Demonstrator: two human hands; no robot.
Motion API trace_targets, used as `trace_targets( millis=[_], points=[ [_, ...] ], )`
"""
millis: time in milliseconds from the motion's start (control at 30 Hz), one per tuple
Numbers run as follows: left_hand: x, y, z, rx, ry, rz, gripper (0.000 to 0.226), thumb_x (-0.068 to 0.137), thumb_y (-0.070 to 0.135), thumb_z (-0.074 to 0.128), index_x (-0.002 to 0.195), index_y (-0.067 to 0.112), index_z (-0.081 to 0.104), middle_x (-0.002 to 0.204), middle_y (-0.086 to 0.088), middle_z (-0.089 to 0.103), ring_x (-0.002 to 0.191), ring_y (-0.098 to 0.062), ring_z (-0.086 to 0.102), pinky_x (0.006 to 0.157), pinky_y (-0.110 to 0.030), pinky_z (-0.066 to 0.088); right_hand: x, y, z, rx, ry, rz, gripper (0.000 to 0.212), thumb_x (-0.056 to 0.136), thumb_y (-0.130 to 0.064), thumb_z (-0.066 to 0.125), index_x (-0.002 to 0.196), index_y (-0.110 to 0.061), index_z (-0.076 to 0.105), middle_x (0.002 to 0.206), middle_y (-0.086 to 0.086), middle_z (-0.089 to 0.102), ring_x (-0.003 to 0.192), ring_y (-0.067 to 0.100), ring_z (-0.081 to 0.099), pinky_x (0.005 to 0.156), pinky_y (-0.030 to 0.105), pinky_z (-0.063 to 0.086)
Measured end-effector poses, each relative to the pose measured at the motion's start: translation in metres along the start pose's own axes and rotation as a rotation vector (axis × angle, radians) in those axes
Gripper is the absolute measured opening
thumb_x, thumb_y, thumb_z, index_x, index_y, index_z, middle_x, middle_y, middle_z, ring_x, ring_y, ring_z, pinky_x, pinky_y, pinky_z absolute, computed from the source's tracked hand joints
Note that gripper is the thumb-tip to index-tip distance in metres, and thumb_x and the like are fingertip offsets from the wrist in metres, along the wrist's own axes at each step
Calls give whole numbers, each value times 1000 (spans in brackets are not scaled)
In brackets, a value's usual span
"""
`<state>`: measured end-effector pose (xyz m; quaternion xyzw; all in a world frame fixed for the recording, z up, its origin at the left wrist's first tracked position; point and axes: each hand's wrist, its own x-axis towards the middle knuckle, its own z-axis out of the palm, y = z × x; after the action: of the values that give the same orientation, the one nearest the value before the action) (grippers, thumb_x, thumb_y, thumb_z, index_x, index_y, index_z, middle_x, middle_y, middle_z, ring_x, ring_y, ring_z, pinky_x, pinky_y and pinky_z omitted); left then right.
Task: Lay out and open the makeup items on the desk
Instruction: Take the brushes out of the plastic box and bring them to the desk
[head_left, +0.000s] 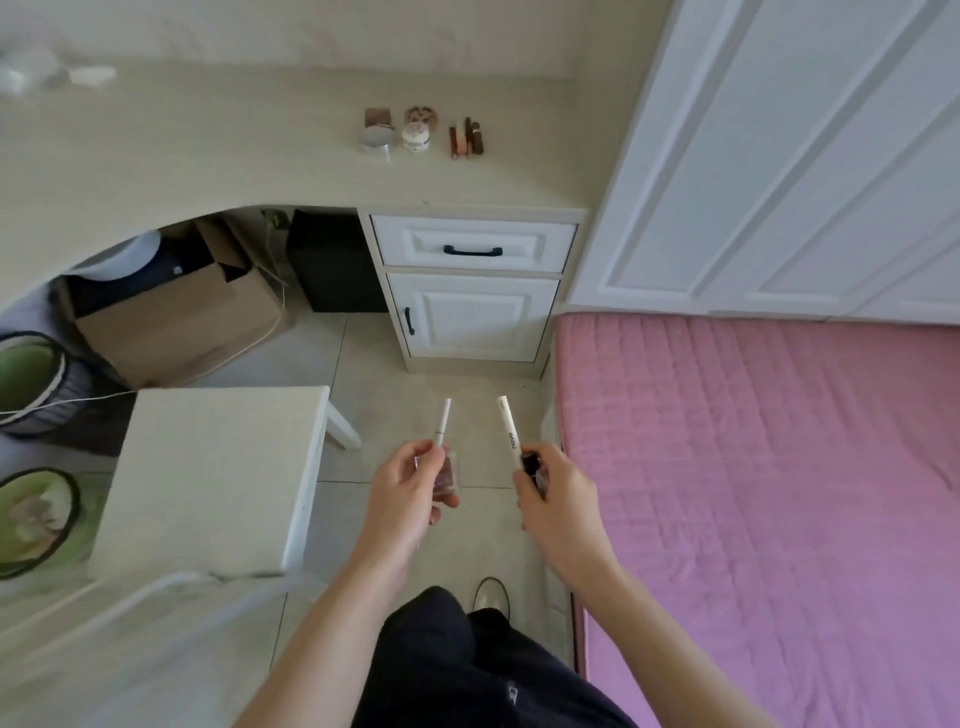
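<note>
My left hand (410, 488) grips a white makeup pen (443, 423) that points up, together with a small clear case (448, 475) with brownish contents. My right hand (558, 499) holds a second white pen (506, 428) and a small dark item (535, 467). Both hands hover above the floor, short of the desk (208, 156). On the desk's right end stand an open compact (377, 132), a round patterned case (418, 130) and a few lip sticks (466, 137).
A white stool (218, 478) stands left of my hands. The pink bed (753, 493) lies on the right, with a white wardrobe (779, 156) behind it. A drawer cabinet (472, 291) sits under the desk. A cardboard box (176, 317) and green baskets (31, 384) stand at the left.
</note>
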<state>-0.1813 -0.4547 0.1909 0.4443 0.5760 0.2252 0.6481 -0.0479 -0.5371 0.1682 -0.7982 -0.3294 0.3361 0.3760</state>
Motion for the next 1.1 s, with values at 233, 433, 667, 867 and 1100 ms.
trace_targets(
  millis=[233,433,667,867,1100],
  points=[
    [59,38,17,-32,41,-14,13,97,17,52,98,9,63,79,-10,60,58,-17,58,44,-21,35,75,-15,-6,24,-36,42,23,93,-14,55,115,-20,58,92,-3,62,80,15,63,70,37,58],
    [133,75,26,-22,52,-30,14,97,17,51,99,10,63,79,-8,62,56,-16,59,41,-19,36,150,-39,-6,60,2,48,18,92,-14,55,105,-27,57,88,-4,62,77,17,63,69,41,57],
    [237,147,28,18,7,22,14,97,22,52,99,15,63,75,-3,62,59,-16,61,49,-25,37,256,-88,6,25,62,37,11,91,-15,56,94,-26,56,80,-1,61,75,21,62,67,44,56],
    [314,200,39,43,-11,81,9,96,20,54,92,18,62,73,-2,61,55,-13,60,47,-25,35,334,-130,8,6,117,38,12,92,-12,54,100,-19,60,75,-1,60,69,24,63,67,45,56],
    [371,232,57,45,-42,60,8,93,24,59,96,17,62,76,-4,63,57,-14,62,51,-24,37,400,-146,9,41,144,115,14,90,-13,55,99,-23,59,76,-3,61,74,23,63,68,47,57]
  ],
)
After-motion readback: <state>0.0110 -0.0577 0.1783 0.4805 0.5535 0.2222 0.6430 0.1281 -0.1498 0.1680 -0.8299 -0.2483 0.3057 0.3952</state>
